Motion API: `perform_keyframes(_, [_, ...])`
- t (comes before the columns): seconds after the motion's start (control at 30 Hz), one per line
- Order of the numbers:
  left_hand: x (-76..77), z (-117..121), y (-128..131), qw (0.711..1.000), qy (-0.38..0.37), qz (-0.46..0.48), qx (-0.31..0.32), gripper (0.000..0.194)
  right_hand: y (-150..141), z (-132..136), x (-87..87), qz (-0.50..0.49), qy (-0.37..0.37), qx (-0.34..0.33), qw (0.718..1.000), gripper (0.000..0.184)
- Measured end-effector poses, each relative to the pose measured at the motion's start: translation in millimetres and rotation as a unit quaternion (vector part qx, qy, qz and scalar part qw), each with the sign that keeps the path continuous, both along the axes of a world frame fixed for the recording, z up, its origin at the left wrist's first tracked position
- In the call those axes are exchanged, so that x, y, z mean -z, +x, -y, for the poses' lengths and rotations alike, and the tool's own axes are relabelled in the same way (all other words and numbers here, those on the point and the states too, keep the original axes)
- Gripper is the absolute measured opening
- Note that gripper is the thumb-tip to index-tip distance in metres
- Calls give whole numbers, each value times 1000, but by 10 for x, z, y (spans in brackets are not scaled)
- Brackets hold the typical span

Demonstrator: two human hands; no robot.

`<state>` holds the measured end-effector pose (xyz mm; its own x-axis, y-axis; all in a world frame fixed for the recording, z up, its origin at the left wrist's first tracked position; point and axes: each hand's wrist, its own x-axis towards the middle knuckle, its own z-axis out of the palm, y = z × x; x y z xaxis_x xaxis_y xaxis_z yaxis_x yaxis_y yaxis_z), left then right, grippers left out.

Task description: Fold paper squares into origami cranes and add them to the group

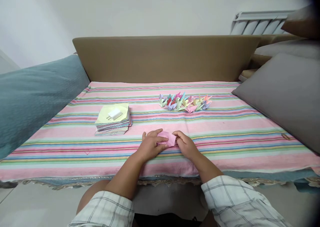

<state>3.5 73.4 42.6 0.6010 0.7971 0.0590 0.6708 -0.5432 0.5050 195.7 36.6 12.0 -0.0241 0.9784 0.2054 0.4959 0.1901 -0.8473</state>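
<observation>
A small folded piece of pink origami paper lies low over the striped cloth, between my two hands. My left hand holds its left part, with the fingers over the top and the thumb along the near edge. At the paper's right edge, my right hand is closed, with thumb and index finger pinching the corner. Fingers cover part of the paper, so its full shape is hidden. Beyond my hands stand several folded paper cranes in mixed colours, bunched in rows.
To the left, a stack of square origami paper bears a white plug adapter. The striped cloth covers the seat. A brown backrest rises behind; a blue cushion and grey cushions bound the sides.
</observation>
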Motion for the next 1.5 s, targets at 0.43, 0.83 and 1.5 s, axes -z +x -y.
perform_keyframes(0.43, [-43,55,110,992,108,-71,16,24,2,-62,8,-125,-49,-16,991,34])
perform_keyframes(0.83, [-114,19,64,993,93,-75,-8,32,-34,-45,-30,57,-38,63,996,18])
perform_keyframes(1.5, [18,-201,-161,1000,12,18,13,19,-35,-34,-73,51,-38,50,997,24])
